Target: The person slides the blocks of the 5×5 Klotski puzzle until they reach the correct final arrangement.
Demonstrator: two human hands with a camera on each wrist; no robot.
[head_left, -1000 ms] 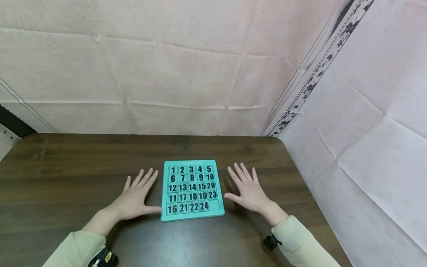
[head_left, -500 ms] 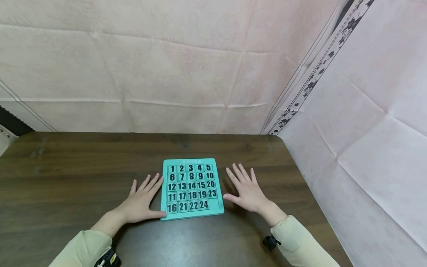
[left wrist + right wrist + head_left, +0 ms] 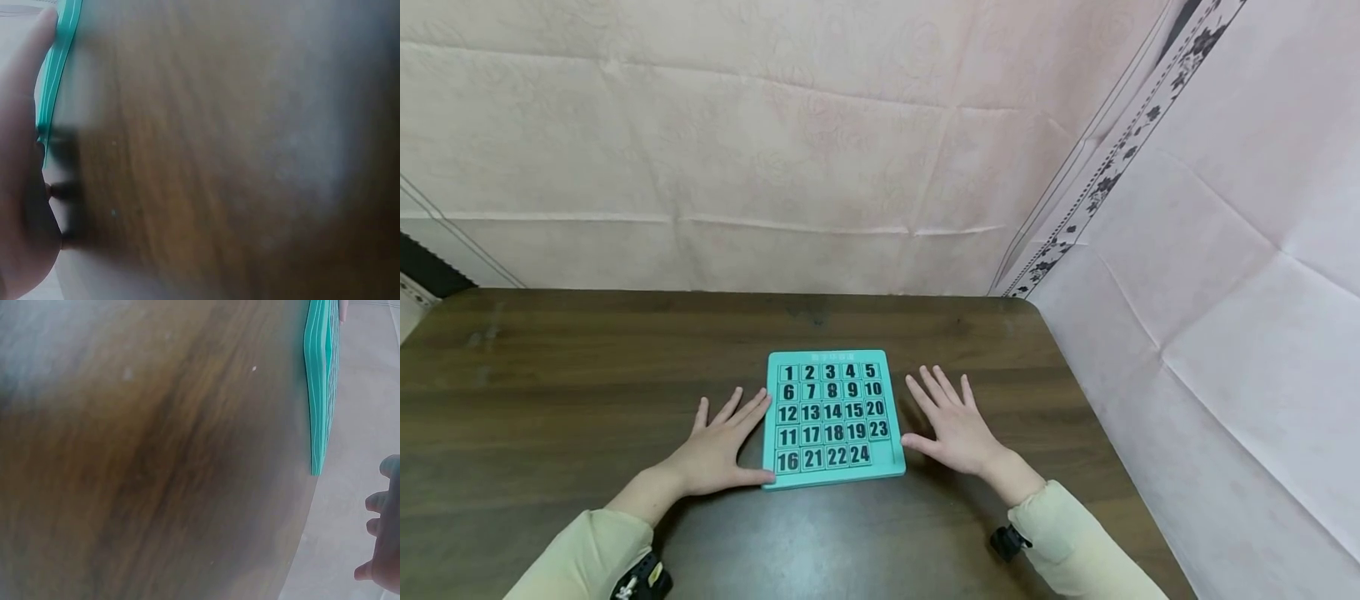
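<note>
A teal number slide puzzle (image 3: pixel 833 421) lies flat on the brown wooden table, its black-numbered tiles face up and one gap at the lower right. My left hand (image 3: pixel 715 454) is spread at its left side, thumb tip over the lower left corner and index fingertip right at the left edge. To the right, my right hand (image 3: pixel 958 429) is spread with straight fingers, its thumb tip close to the puzzle's right edge. In the left wrist view the puzzle's side (image 3: pixel 57 69) shows beside the thumb. The right wrist view shows the right fingers (image 3: pixel 377 503) apart from the puzzle.
The wooden table (image 3: pixel 587 358) reaches back to a pale cloth (image 3: pixel 722 167) hanging behind it. Another pale cloth (image 3: pixel 1240 333) with a dark floral border hangs along the right side. Black devices sit at both wrists, such as the right wrist camera (image 3: pixel 1009 542).
My left hand has shifted slightly right, bringing its thumb over the puzzle's corner and its index finger to the edge. The right hand stays almost still. The head view has tilted a little.
</note>
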